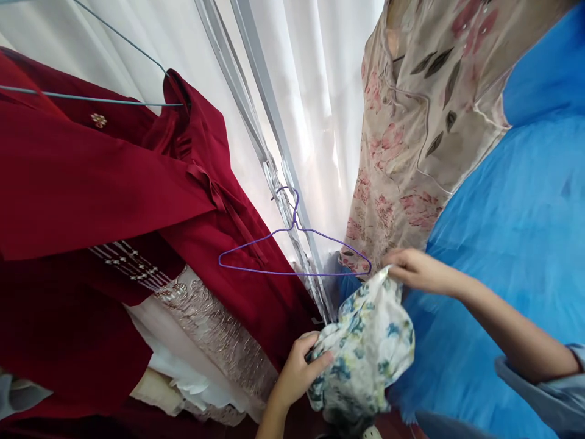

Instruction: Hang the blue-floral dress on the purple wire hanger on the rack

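Observation:
A floral garment (361, 353), white with blue, green and yellow print, is bunched between my two hands. My left hand (297, 372) is closed on its left side, thumb on top of the cloth. Higher up and to the right, my right hand (414, 271) pinches the garment's upper corner. Just above the cloth, an uncovered purple wire hanger (295, 227) hangs, its hook in front of shiny metal poles. Neither hand appears to touch the hanger, though its right end comes near my right fingers. What its hook rests on cannot be made out.
Dark red garments (91, 164) hang on the left from a light blue wire hanger (105, 99). A beige floral dress (397, 146) and a bright blue dress (516, 244) hang on the right. White curtains (320, 91) and metal poles (265, 79) stand behind.

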Demonstrator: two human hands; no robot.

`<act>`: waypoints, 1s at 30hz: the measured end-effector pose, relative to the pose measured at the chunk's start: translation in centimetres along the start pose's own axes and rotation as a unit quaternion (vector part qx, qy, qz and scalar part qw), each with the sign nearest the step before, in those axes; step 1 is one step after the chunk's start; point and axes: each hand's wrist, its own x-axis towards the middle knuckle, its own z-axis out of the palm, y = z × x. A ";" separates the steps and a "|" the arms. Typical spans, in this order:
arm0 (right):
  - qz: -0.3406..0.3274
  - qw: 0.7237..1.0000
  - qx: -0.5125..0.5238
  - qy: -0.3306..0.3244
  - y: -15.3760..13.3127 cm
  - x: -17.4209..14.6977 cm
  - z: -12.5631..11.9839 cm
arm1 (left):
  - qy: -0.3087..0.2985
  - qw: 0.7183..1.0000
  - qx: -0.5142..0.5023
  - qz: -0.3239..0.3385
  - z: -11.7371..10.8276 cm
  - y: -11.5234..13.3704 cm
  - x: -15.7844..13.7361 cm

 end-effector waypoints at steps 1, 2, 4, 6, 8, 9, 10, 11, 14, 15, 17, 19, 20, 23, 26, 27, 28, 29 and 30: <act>-0.007 0.998 -0.024 0.052 0.4 0.9 -1.0 | 0.016 1.000 0.012 0.002 -0.1 0.4 -0.1; -0.009 0.995 -0.029 0.097 0.9 2.0 -1.7 | 0.027 0.999 0.018 0.004 -0.2 0.8 -0.1; -0.011 0.988 0.004 0.155 1.3 4.3 -2.3 | 0.030 0.999 0.009 0.012 -0.3 1.9 -0.3; -0.020 0.982 0.065 0.177 1.1 6.8 -1.5 | 0.006 0.999 -0.017 0.027 -0.8 2.9 -0.5; -0.022 0.977 0.139 0.161 0.2 9.1 0.2 | -0.024 0.997 -0.055 0.042 -2.1 3.8 -0.7; -0.014 0.973 0.185 0.140 -0.4 10.0 1.3 | -0.034 0.995 -0.076 0.047 -3.2 4.1 -0.8; 0.002 0.966 0.234 0.110 -1.0 10.8 2.4 | -0.036 0.994 -0.094 0.051 -4.4 4.4 -0.9; 0.023 0.956 0.284 0.075 -1.5 11.4 3.4 | -0.029 0.992 -0.108 0.052 -6.0 4.6 -0.9; 0.089 0.916 0.391 -0.016 -2.6 12.0 5.5 | 0.022 0.991 -0.111 0.069 -11.7 5.0 -0.8; 0.105 0.907 0.406 -0.035 -2.8 11.9 5.7 | 0.031 0.992 -0.086 0.084 -13.8 5.1 -0.5; 0.125 0.900 0.414 -0.061 -3.1 11.3 5.6 | 0.044 0.991 0.027 0.122 -17.8 5.4 0.3; 0.142 0.899 0.408 -0.074 -3.5 10.7 5.0 | 0.066 0.966 0.195 0.155 -21.4 5.9 1.8; 0.150 0.898 0.406 -0.079 -3.8 10.5 4.6 | 0.078 0.944 0.273 0.167 -22.9 6.1 2.6; 0.160 0.898 0.394 -0.110 -4.7 10.2 3.4 | 0.124 0.887 0.389 0.214 -25.9 7.0 5.7; 0.160 0.906 0.370 -0.131 -5.1 10.3 2.7 | 0.221 0.862 0.375 0.262 -26.3 8.1 8.8; 0.163 0.907 0.366 -0.129 -5.1 10.4 2.5 | 0.260 0.852 0.364 0.271 -25.8 8.6 9.7; 0.167 0.906 0.369 -0.123 -4.9 10.4 2.4 | 0.296 0.844 0.352 0.275 -25.2 9.2 10.6; 0.171 0.903 0.376 -0.118 -4.6 10.5 2.3 | 0.326 0.841 0.334 0.274 -24.3 9.8 11.3; 0.175 0.899 0.386 -0.114 -4.3 10.5 2.3 | 0.344 0.847 0.298 0.275 -23.3 10.4 11.9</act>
